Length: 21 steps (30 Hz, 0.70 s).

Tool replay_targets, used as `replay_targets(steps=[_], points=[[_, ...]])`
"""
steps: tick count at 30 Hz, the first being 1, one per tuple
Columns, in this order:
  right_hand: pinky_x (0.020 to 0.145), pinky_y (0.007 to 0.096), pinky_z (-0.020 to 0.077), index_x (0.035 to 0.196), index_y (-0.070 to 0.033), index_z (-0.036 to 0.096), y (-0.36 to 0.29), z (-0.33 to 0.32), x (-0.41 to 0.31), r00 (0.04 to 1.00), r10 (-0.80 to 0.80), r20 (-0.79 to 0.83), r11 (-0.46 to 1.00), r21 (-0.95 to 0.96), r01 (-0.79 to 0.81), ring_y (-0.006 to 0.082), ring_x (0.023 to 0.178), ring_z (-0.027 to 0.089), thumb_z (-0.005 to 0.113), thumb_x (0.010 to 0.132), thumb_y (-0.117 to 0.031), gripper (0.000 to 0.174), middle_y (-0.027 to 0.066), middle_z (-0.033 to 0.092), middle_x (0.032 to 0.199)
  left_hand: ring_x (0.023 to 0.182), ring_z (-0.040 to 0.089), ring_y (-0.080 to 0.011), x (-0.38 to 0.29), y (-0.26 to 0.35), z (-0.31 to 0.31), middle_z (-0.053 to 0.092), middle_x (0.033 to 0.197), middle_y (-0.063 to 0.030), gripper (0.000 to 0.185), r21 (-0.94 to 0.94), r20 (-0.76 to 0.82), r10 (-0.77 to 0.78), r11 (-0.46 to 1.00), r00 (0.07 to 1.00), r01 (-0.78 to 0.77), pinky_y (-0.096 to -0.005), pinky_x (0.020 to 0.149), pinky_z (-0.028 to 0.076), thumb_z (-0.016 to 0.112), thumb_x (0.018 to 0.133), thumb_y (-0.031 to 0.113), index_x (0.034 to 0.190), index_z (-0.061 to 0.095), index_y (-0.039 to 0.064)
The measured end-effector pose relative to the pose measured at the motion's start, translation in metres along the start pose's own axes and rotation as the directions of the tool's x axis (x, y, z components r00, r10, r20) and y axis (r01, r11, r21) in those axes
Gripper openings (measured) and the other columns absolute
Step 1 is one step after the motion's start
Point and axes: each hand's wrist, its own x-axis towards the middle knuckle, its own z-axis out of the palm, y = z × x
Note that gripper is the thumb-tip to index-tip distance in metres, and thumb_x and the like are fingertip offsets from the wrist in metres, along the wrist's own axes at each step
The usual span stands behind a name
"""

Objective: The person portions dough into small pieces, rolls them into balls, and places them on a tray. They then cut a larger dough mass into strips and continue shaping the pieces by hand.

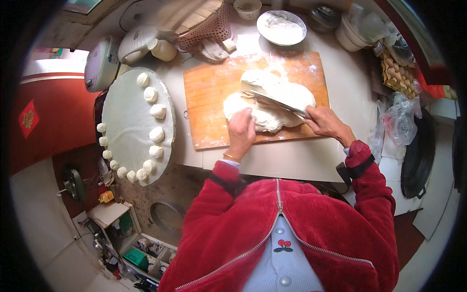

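A large mass of white dough [292,91] lies on a floured wooden board [204,127], parted by a deep cut. My right hand [324,122] grips the handle of a knife [279,104], whose blade stands in the cut between the two portions. My left hand [241,131] is at the near left edge of the front portion, fingers bent; whether they grip any dough is unclear. To the left, several round dough pieces [157,134] sit along the rim of a large round tray [127,124] with a pale cover.
A metal bowl of flour [281,27] stands behind the board, beside a smaller bowl [248,8]. A woven basket [204,33], a cloth [214,51] and a pale jug [162,50] are at the back left. Egg trays [397,75] and plastic bags [399,116] lie to the right.
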Motion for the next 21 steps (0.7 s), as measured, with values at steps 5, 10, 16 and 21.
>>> replay_targets(steps=[5, 10, 16, 21], points=[[0.059, 0.0437, 0.0416, 0.087, 0.000, 0.054, -0.005, -0.019, -0.037, 0.995, 0.102, 0.007, 0.951, 0.293, -0.100, 0.0304, 0.061, 0.050, 0.070, 0.094, -0.020, 0.027, 0.0168, 0.051, 0.068, 0.112, 0.065, -0.0401, 0.048, -0.009, 0.003, 0.068, 0.119, -0.0236, 0.044, -0.070, -0.063, -0.012, 0.998, 0.998, 0.008, -0.0435, 0.097, 0.052, 0.075, 0.084, 0.006, 0.127, 0.064, 0.000], [0.055, 0.0371, 0.0372, 0.098, 0.002, 0.061, 0.006, -0.020, -0.062, 0.970, 0.186, -0.153, 0.917, 0.383, -0.116, 0.0222, 0.057, 0.038, 0.070, 0.093, -0.015, 0.020, 0.0088, 0.040, 0.062, 0.115, 0.065, -0.0397, 0.081, -0.026, 0.024, 0.067, 0.124, -0.0244, 0.054, -0.026, -0.031, 0.039, 0.999, 0.999, -0.040, -0.0424, 0.101, 0.052, 0.078, 0.082, 0.009, 0.133, 0.061, 0.000], [0.061, 0.0358, 0.0478, 0.121, -0.002, 0.063, 0.070, -0.001, -0.081, 0.768, 0.289, -0.572, 0.957, 0.185, -0.223, 0.0250, 0.060, 0.059, 0.069, 0.092, -0.011, 0.031, 0.0120, 0.060, 0.070, 0.140, 0.038, -0.0524, 0.077, -0.046, 0.024, 0.041, 0.148, -0.0364, 0.095, 0.181, 0.009, -0.025, 0.983, 1.000, 0.023, -0.0548, 0.116, 0.035, 0.088, 0.075, 0.022, 0.153, 0.038, 0.003], [0.079, 0.0490, 0.0563, 0.131, -0.009, 0.063, 0.135, 0.018, -0.076, 0.694, 0.308, -0.651, 0.872, -0.099, -0.480, 0.0413, 0.088, 0.071, 0.069, 0.088, -0.012, 0.044, 0.0205, 0.074, 0.099, 0.145, 0.018, -0.0658, 0.087, -0.032, 0.056, 0.016, 0.158, -0.0445, 0.121, 0.305, 0.267, -0.045, 0.951, 0.963, -0.040, -0.0695, 0.114, 0.028, 0.088, 0.074, 0.049, 0.165, 0.016, 0.016]])
